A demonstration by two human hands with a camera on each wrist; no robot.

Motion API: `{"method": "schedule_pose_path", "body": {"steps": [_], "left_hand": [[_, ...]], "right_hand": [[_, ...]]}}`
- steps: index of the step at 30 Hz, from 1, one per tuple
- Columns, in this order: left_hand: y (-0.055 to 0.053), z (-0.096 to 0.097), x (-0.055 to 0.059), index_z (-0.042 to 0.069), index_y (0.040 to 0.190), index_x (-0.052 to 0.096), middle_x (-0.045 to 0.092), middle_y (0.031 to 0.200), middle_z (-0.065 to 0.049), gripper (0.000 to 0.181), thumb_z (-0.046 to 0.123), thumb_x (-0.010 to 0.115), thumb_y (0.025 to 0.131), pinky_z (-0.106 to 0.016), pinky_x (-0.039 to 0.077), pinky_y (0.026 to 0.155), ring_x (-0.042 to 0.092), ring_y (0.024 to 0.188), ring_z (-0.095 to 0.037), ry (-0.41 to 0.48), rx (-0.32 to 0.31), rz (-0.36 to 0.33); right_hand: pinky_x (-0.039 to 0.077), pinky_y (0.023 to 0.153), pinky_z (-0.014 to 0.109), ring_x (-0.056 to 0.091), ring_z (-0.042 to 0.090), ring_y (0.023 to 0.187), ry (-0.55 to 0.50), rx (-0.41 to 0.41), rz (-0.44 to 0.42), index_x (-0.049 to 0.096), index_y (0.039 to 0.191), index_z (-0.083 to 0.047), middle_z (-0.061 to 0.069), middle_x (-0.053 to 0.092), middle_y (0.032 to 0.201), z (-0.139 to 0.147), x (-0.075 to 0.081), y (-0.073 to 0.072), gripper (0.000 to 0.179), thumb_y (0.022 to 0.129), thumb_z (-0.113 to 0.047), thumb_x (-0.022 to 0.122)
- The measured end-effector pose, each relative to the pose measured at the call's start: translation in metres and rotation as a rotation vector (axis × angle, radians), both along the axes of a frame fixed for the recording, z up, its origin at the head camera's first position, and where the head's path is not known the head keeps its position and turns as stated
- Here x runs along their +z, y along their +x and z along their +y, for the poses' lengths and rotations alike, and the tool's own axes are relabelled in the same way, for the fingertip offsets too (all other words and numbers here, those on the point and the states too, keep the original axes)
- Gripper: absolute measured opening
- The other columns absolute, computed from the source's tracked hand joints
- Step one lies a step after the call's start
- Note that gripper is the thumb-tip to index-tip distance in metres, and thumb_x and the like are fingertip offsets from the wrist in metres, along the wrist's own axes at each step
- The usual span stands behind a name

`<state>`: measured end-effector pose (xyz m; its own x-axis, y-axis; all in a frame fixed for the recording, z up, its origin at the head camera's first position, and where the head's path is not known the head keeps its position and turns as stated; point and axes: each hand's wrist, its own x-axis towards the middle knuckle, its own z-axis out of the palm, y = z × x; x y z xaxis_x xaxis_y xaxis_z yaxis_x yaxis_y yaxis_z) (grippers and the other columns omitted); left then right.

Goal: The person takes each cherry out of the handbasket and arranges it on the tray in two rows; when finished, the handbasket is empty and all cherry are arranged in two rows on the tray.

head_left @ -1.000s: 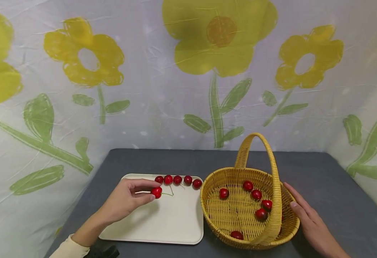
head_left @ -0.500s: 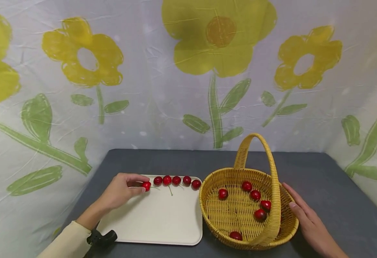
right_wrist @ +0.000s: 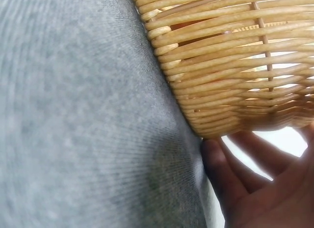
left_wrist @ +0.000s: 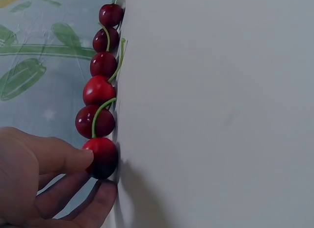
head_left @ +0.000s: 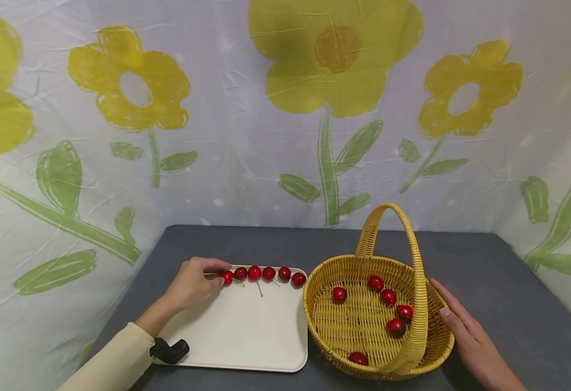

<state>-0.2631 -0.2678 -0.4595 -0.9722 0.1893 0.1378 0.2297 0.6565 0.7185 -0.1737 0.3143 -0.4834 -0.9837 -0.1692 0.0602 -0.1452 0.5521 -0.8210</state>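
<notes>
My left hand (head_left: 194,282) is at the far left corner of the white tray (head_left: 236,336). Its thumb and fingers pinch a red cherry (left_wrist: 102,158) with a curved green stem, set against the end of a row of cherries (left_wrist: 98,90) along the tray's far edge. To the right stands a yellow wicker basket (head_left: 329,339) with a tall handle; several cherries (head_left: 395,327) lie scattered in it. My right hand (head_left: 473,336) rests on the basket's right side, fingers extended, and in the right wrist view its fingertips touch the wicker.
Tray and basket sit side by side on a dark grey tabletop (head_left: 265,244). The basket handle (head_left: 417,282) arches over the basket. Behind hangs a pale cloth (head_left: 226,163) printed with yellow flowers. A black device (head_left: 170,351) is on my left wrist.
My left hand has carried the cherry left and back, down to the row's left end. One cherry stem in the row has swung slightly. The right hand and basket have stayed put.
</notes>
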Motion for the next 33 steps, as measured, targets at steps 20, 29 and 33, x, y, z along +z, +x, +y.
{"method": "schedule_pose_path", "body": {"steps": [20, 29, 33], "left_hand": [[0.013, -0.001, 0.016, 0.004, 0.131, 0.078, 0.081, 0.125, -0.018, 0.036, -0.001, 0.079, 0.095, -0.029, 0.067, 0.084, 0.081, 0.109, -0.031, 0.087, 0.045, 0.087], [0.033, 0.048, 0.046, 0.0, 0.142, 0.071, 0.074, 0.139, -0.023, 0.045, 0.004, 0.081, 0.098, -0.027, 0.064, 0.096, 0.078, 0.122, -0.023, 0.459, -0.3, -0.045], [0.04, 0.08, 0.056, -0.002, 0.148, 0.065, 0.07, 0.143, -0.026, 0.05, 0.004, 0.079, 0.1, -0.031, 0.064, 0.099, 0.076, 0.126, -0.02, 0.552, -0.471, -0.12]], "right_hand": [[0.025, 0.097, -0.004, 0.014, -0.017, 0.152, -0.001, 0.011, 0.019, 0.015, 0.175, -0.045, -0.008, 0.018, 0.182, 0.001, 0.0, 0.0, 0.055, 0.123, -0.038, 0.03], [0.025, 0.096, -0.003, 0.012, 0.019, 0.166, 0.004, 0.007, -0.008, 0.013, 0.174, -0.047, 0.006, 0.017, 0.184, 0.0, 0.002, 0.0, 0.055, 0.122, -0.04, 0.03], [0.025, 0.096, -0.004, 0.013, 0.024, 0.167, 0.008, 0.002, -0.009, 0.014, 0.176, -0.042, 0.007, 0.017, 0.184, -0.002, 0.004, 0.0, 0.056, 0.122, -0.041, 0.03]]}}
